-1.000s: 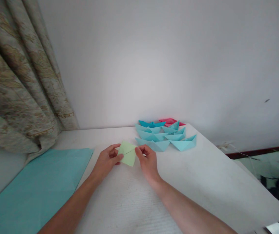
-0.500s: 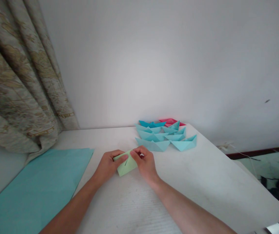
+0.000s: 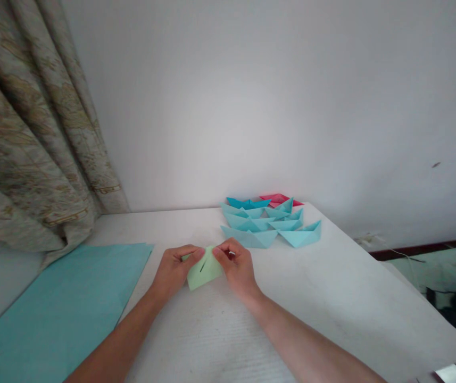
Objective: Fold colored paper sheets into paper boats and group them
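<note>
Between my hands is a small piece of folded pale green paper (image 3: 207,271) with a short dark mark on its face. My left hand (image 3: 174,268) pinches its upper left edge, thumb in front and fingers behind. At the upper right edge, my right hand (image 3: 236,266) grips the same paper between thumb and fingers. The fingers behind the paper are partly hidden. Just beyond my right hand stand several folded paper boats (image 3: 251,238), mostly light blue, with a darker blue boat (image 3: 247,203) and a pink boat (image 3: 278,199) at the back.
Large light blue paper sheets (image 3: 64,308) lie on the white table (image 3: 307,298) at the left. A patterned curtain (image 3: 44,117) hangs down to the table's left back corner. The wall (image 3: 251,96) rises behind, and the table's edge slants away at right.
My left hand has shifted slightly left along the green paper. The paper has tilted a little and its face looks wider. My right hand has stayed nearly in place.
</note>
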Demonstrator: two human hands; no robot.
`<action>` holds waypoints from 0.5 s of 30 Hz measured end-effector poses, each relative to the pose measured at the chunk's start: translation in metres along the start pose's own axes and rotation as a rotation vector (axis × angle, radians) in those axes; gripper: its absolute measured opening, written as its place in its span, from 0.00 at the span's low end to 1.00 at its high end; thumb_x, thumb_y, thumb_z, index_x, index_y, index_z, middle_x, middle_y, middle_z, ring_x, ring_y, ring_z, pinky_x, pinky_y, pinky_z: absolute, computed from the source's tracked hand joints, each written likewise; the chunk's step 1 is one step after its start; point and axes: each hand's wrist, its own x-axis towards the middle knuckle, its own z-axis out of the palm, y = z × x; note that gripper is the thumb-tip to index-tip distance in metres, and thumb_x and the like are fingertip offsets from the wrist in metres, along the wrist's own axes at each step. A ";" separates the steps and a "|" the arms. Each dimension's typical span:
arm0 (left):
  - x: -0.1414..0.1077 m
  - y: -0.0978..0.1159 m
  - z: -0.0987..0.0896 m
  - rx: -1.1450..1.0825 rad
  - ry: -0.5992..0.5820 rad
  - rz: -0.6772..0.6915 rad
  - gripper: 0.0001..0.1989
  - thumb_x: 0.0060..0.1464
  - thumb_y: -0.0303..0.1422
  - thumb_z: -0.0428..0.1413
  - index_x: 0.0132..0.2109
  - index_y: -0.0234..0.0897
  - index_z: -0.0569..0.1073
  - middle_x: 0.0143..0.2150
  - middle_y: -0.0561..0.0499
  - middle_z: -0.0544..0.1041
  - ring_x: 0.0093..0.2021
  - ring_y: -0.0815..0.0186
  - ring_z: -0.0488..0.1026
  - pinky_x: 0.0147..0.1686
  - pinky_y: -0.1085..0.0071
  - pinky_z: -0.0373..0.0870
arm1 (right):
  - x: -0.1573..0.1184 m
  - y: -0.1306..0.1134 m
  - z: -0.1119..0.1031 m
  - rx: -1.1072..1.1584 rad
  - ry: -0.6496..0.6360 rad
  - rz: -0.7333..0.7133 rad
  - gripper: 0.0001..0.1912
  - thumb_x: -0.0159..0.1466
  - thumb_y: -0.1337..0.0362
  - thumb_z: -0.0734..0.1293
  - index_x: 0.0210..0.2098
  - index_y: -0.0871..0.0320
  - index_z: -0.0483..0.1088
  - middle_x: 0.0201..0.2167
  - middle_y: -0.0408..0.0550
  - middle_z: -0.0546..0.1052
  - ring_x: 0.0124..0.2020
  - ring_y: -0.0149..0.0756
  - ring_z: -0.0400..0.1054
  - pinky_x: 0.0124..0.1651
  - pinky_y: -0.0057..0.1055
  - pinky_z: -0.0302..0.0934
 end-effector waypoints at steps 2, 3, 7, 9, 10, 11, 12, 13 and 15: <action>0.000 0.000 0.000 -0.015 -0.004 0.000 0.12 0.50 0.38 0.57 0.28 0.36 0.80 0.25 0.52 0.76 0.28 0.64 0.69 0.29 0.73 0.63 | 0.000 -0.001 -0.001 -0.008 0.001 -0.021 0.10 0.59 0.62 0.65 0.23 0.58 0.70 0.22 0.41 0.66 0.25 0.30 0.59 0.28 0.28 0.52; -0.001 0.001 0.000 -0.023 -0.005 -0.002 0.12 0.50 0.38 0.57 0.28 0.36 0.80 0.25 0.52 0.76 0.28 0.64 0.69 0.29 0.73 0.63 | 0.000 -0.002 -0.001 -0.013 0.002 -0.030 0.10 0.59 0.62 0.65 0.23 0.58 0.70 0.22 0.41 0.66 0.25 0.30 0.59 0.28 0.28 0.52; -0.002 0.004 0.001 -0.055 0.002 -0.011 0.12 0.49 0.38 0.58 0.29 0.35 0.81 0.25 0.51 0.76 0.28 0.64 0.69 0.29 0.73 0.63 | -0.001 -0.005 -0.002 -0.024 0.010 -0.051 0.10 0.59 0.62 0.65 0.23 0.58 0.70 0.23 0.42 0.67 0.25 0.31 0.59 0.28 0.28 0.52; -0.002 0.005 0.001 -0.078 0.015 -0.024 0.11 0.49 0.39 0.58 0.30 0.35 0.81 0.25 0.51 0.76 0.28 0.64 0.70 0.29 0.73 0.64 | -0.001 -0.006 -0.002 -0.021 0.016 -0.053 0.10 0.60 0.62 0.65 0.23 0.58 0.70 0.23 0.42 0.67 0.26 0.31 0.59 0.28 0.28 0.53; -0.002 0.004 0.001 -0.091 0.028 -0.036 0.11 0.48 0.39 0.59 0.30 0.35 0.81 0.25 0.51 0.77 0.27 0.64 0.70 0.29 0.72 0.64 | -0.001 -0.005 -0.002 -0.017 0.023 -0.049 0.10 0.60 0.62 0.65 0.23 0.58 0.70 0.23 0.42 0.67 0.26 0.31 0.59 0.28 0.27 0.53; -0.002 0.004 0.000 -0.106 0.043 -0.050 0.11 0.48 0.39 0.59 0.31 0.35 0.81 0.26 0.51 0.77 0.27 0.64 0.70 0.29 0.72 0.64 | -0.001 -0.005 -0.002 -0.013 0.033 -0.042 0.10 0.59 0.62 0.65 0.23 0.58 0.69 0.23 0.43 0.67 0.26 0.31 0.60 0.28 0.27 0.53; -0.001 0.002 0.000 -0.125 0.063 -0.066 0.12 0.48 0.39 0.60 0.32 0.35 0.81 0.26 0.51 0.78 0.27 0.64 0.71 0.29 0.72 0.65 | -0.001 -0.004 -0.002 -0.007 0.045 -0.031 0.10 0.59 0.61 0.65 0.23 0.58 0.69 0.23 0.43 0.67 0.26 0.31 0.60 0.28 0.27 0.53; 0.000 0.000 -0.001 -0.151 0.087 -0.081 0.12 0.48 0.39 0.60 0.32 0.35 0.81 0.26 0.51 0.78 0.27 0.64 0.71 0.29 0.72 0.65 | 0.000 -0.004 -0.002 0.002 0.057 -0.019 0.10 0.59 0.61 0.65 0.23 0.58 0.69 0.23 0.43 0.67 0.26 0.31 0.60 0.28 0.27 0.53; 0.002 -0.005 -0.003 -0.219 0.151 -0.107 0.13 0.47 0.40 0.61 0.34 0.34 0.81 0.27 0.50 0.79 0.27 0.64 0.72 0.29 0.72 0.67 | 0.000 -0.002 -0.002 0.020 0.075 0.007 0.11 0.59 0.61 0.65 0.23 0.58 0.69 0.24 0.43 0.67 0.27 0.31 0.60 0.28 0.27 0.53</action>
